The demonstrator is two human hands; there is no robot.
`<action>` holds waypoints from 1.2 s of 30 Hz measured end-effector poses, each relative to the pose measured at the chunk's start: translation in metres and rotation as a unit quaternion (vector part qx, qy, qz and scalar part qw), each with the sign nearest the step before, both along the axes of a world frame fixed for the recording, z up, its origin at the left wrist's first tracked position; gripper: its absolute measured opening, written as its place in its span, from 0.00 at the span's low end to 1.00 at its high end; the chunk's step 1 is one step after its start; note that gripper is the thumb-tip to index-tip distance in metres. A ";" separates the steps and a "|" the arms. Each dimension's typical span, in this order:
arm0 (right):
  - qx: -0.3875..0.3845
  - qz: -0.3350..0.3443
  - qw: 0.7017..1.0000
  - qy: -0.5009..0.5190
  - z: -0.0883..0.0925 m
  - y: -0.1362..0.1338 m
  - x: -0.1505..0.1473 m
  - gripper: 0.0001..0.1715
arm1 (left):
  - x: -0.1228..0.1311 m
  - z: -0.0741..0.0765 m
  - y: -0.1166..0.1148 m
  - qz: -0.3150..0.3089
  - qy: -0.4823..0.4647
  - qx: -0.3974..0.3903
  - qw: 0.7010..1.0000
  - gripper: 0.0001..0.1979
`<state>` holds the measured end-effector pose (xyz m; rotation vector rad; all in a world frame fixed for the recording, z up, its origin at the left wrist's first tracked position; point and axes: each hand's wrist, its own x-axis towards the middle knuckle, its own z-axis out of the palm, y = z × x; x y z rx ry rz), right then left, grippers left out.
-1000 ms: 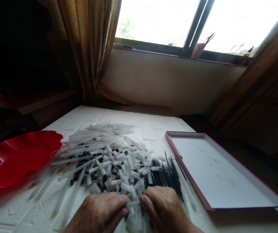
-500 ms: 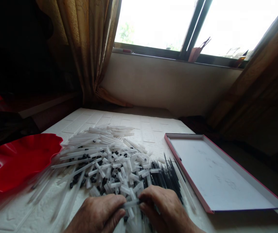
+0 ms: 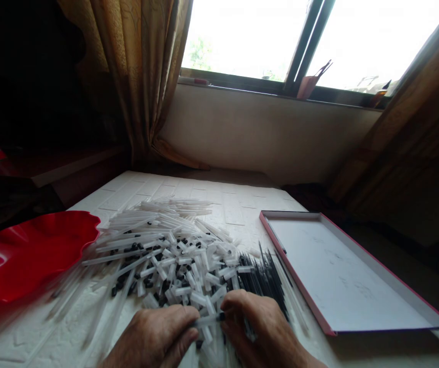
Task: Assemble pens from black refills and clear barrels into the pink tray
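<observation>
In the head view my left hand [image 3: 161,329] pinches a short clear plastic tube [image 3: 206,321] between thumb and forefinger. The tube lies level and has a dark piece [image 3: 221,317] at its right end. My right hand [image 3: 260,327] has its fingers curled around that dark end; its fingertips partly hide it. Just beyond both hands spreads a heap of short translucent caps [image 3: 189,271] mixed with small black plugs [image 3: 129,248]. Long translucent tubes [image 3: 138,222] lie behind and left of them. Beside my right hand rests a bundle of thin black rods [image 3: 263,278].
A red scalloped tray [image 3: 31,255] stands at the left. On the right lies a shallow pink-edged box lid [image 3: 307,291] with a white inside. All rest on a white brick-patterned tabletop [image 3: 238,197], below a curtained window [image 3: 250,41].
My right hand's fingertips have shifted slightly right, so more of the dark end shows. My left hand stays where it was with the tube.
</observation>
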<state>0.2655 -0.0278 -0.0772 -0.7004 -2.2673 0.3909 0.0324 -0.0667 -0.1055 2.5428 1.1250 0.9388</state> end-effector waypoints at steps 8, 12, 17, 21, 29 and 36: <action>0.012 -0.001 1.000 -0.007 -0.004 0.000 0.001 0.07 | -0.002 -0.002 0.001 0.008 0.004 -0.009 1.000 0.09; 0.035 -0.028 0.999 -0.027 -0.003 0.000 -0.002 0.17 | -0.001 -0.001 0.002 0.003 0.001 0.006 1.000 0.10; 0.083 -0.054 0.994 -0.047 -0.007 0.000 -0.006 0.28 | 0.002 0.000 0.001 0.005 0.019 0.031 0.999 0.12; 0.080 -0.056 0.994 -0.047 -0.007 -0.001 -0.005 0.29 | 0.002 -0.003 0.000 0.003 0.014 0.037 0.999 0.13; 0.044 -0.002 0.999 0.002 -0.003 0.000 -0.002 0.09 | -0.004 0.001 0.002 0.012 0.004 -0.018 1.000 0.08; 0.043 -0.008 0.999 -0.006 -0.009 -0.001 -0.001 0.09 | -0.004 0.002 0.001 0.006 0.014 -0.012 1.000 0.09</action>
